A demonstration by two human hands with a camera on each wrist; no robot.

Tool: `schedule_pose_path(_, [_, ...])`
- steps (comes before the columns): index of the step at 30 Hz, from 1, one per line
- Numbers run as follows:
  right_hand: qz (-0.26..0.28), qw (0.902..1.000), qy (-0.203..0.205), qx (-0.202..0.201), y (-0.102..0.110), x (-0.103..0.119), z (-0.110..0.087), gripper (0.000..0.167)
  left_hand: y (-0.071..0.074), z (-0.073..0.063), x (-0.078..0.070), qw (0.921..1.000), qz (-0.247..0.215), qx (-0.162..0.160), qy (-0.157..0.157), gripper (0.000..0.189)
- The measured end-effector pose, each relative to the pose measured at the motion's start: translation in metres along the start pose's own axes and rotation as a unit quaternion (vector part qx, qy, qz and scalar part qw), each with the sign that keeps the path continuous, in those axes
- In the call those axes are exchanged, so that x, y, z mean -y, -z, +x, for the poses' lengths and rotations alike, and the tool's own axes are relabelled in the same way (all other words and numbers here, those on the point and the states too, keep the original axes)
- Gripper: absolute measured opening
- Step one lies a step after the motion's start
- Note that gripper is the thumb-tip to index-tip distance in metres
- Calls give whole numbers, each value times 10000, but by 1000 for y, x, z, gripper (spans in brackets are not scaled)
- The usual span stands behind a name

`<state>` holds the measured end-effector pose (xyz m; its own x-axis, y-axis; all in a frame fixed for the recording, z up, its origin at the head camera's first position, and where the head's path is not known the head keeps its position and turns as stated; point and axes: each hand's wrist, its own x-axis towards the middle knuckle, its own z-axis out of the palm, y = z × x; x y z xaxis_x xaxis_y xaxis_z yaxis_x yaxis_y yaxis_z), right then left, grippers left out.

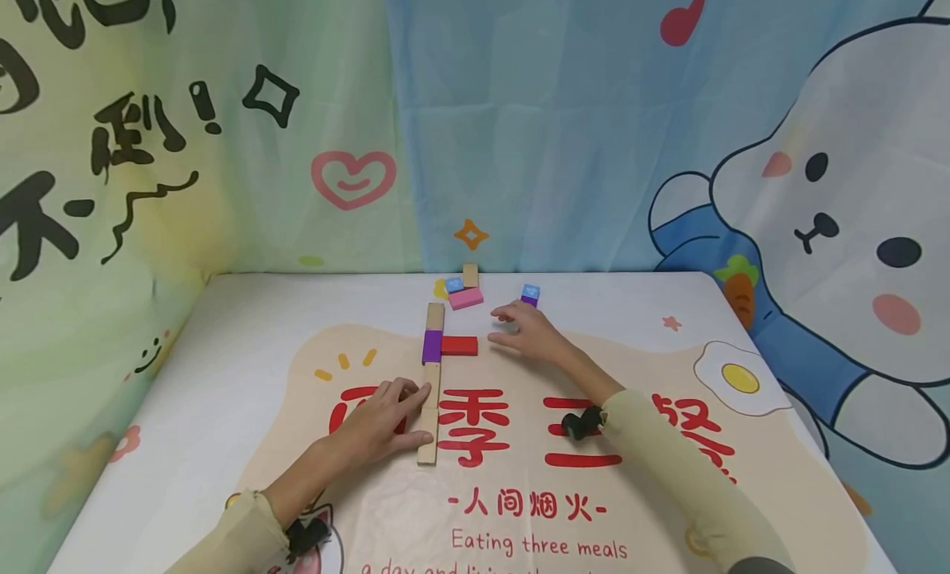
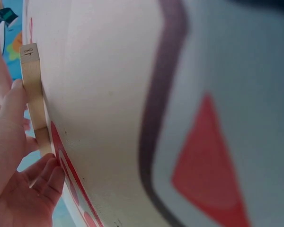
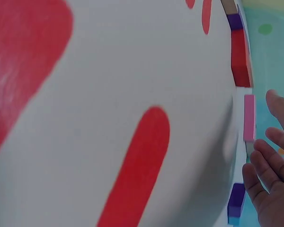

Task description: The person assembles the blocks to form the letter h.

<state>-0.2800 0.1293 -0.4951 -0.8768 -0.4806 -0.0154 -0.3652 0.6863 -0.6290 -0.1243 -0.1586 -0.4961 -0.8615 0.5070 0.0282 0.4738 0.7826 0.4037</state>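
Observation:
A line of wooden blocks runs away from the person, with plain blocks [image 1: 427,444] at the near end, a purple block [image 1: 432,348] further up and a plain one [image 1: 435,316] at the far end. From the purple block a red block [image 1: 462,345] sticks out to the right. My left hand [image 1: 380,419] touches the near plain blocks along their left side with thumb and fingertips. Printed digits mark the end face of the nearest block [image 2: 30,53]. My right hand [image 1: 529,333], fingers spread and holding nothing, hovers right of the red block.
Behind the line lie a pink block [image 1: 466,298], a light blue block [image 1: 454,285] and a plain block [image 1: 471,275]. A blue block [image 1: 530,291] and a purple block [image 3: 236,199] sit just beyond the right hand. A printed cloth [image 1: 638,326] covers the table; a curtain [image 1: 534,145] hangs behind.

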Motion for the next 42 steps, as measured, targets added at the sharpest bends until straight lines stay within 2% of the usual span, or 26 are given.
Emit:
schedule_pose_path(7, [-64, 9998, -182, -34, 5, -10, 0, 52, 0, 0, 0, 10000, 10, 6, -7, 77])
schedule_pose_path(27, [-6, 9995, -293, -145, 11, -22, 1, 51, -2, 0, 3, 10000, 21, 31, 0, 77])
schedule_pose_path(35, [85, 9996, -155, -227, 10, -18, 13, 50, -2, 1, 3, 10000, 30, 63, -7, 78])
schedule_pose_path(42, [132, 9993, -236, -265, 4, 2, 41, 50, -3, 1, 3, 10000, 58, 77, 24, 78])
